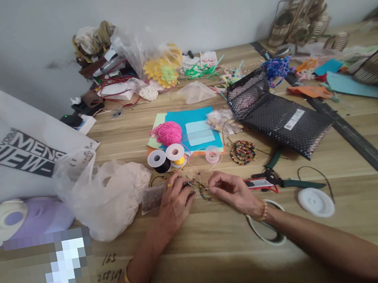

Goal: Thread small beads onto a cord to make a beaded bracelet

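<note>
My left hand (175,200) lies palm down on the wooden table, its fingers stretched over small dark beads (189,183). A clear bag of beads (151,201) sticks out from under its left side. My right hand (230,190) is closed in a pinch at one end of a short beaded string (203,191), which hangs in a curve between the hands. Just beyond are a spool of black cord (159,161), a spool of yellow cord (176,155) and a small pink spool (212,155) with loose thread. Coiled strands of coloured beads (243,152) lie past my right hand.
Green-handled pliers (273,175) and a white spool (316,202) lie to the right. A tape roll (268,230) sits under my right forearm. Beyond are pink yarn (169,133), blue paper (188,117) and a black bubble mailer (279,115). A plastic bag (105,195) stands left.
</note>
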Demonstrator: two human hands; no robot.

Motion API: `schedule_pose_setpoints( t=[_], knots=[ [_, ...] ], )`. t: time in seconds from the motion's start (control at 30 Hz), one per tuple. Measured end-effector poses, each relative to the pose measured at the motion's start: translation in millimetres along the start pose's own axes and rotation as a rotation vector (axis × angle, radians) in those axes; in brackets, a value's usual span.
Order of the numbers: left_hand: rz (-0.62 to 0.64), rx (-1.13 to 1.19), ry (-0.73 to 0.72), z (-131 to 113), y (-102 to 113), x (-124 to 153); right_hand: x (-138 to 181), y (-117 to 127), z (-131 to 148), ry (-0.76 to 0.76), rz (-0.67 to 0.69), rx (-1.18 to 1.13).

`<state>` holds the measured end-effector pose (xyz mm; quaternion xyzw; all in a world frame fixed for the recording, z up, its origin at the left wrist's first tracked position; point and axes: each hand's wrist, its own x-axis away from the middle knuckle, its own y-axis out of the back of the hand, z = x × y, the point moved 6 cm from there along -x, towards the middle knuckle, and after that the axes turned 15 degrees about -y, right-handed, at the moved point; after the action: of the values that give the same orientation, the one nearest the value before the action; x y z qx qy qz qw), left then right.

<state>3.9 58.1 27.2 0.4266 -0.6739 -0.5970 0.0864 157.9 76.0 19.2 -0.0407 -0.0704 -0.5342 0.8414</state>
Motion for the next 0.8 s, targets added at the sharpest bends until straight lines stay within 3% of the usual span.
schedule_pose_setpoints(
  t=[0.47, 0.67, 0.8],
  knots=[
    [-0.014, -0.036, -0.02, -3.5, -6.2, -2.0, -2.2, 2.6, -4.9, -0.035, -0.019, -0.054],
    [-0.24, 0.101, 0.036, -2.4, 12.5, -4.0, -2.1, 5.1, -2.3, -0.034, -0.038, -0.104],
    [-0.339, 0.334, 0.235, 1.6, 24.3, -2.9, -2.0, 5.1, -3.6, -0.026, -0.051, -0.07]
  ],
)
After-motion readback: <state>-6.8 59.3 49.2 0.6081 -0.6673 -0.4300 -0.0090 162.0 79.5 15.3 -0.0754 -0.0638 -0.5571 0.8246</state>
